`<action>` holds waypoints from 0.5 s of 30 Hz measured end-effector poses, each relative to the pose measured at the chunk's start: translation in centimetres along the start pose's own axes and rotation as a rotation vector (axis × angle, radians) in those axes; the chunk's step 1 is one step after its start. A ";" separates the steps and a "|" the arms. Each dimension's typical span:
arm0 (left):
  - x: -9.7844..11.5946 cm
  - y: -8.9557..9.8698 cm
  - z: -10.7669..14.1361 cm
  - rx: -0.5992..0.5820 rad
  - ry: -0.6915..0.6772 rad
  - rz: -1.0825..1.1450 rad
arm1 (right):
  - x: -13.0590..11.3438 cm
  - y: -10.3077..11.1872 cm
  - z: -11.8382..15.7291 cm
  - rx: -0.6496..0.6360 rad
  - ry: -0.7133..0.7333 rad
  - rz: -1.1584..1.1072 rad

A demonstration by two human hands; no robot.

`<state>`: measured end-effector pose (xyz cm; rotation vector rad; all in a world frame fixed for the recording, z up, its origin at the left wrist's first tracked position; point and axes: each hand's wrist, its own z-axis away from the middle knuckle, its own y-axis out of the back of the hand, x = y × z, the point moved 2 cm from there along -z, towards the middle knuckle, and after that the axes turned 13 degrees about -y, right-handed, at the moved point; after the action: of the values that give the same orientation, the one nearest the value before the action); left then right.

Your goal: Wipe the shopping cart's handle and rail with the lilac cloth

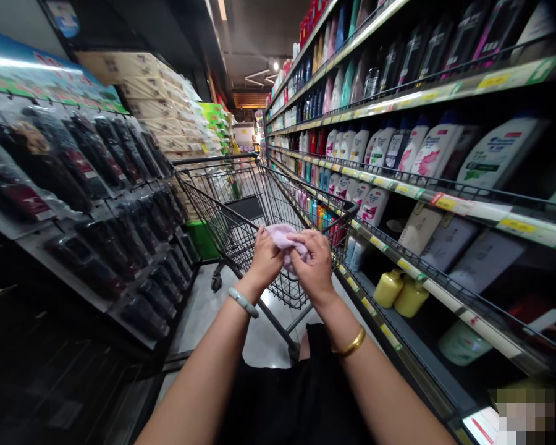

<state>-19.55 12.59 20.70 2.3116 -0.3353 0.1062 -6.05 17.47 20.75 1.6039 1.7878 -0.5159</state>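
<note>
A bunched lilac cloth (282,236) is held between both hands over the near end of a black wire shopping cart (301,290). My left hand (265,258) is closed on the cloth's left side, with a pale bangle on that wrist. My right hand (312,259) grips the right side, its thumb and fingers pressed into the folds; a gold bangle is on that wrist. Part of the cloth is hidden behind the fingers.
Shelves (445,191) of shampoo bottles (435,145) run along the right, close to the cart. Packaged dark goods (88,161) hang on a rack at left. Stacked tissue packs (152,105) stand beyond it. Yellow bottles (405,295) sit on a low shelf.
</note>
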 end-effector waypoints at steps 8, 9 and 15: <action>0.3 0.3 0.5 0.077 0.068 0.064 | 0.4 -0.3 -2.1 -0.156 0.031 0.134; 0.2 0.3 0.6 0.086 0.074 0.062 | 0.3 -0.3 -2.3 -0.188 0.078 0.143; 0.2 0.3 0.7 0.081 0.056 0.008 | 0.7 -0.7 -3.0 -0.113 0.019 0.103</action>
<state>-19.43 11.84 20.53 2.3821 -0.3175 0.1915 -7.41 19.88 22.27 1.6167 1.7068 -0.3472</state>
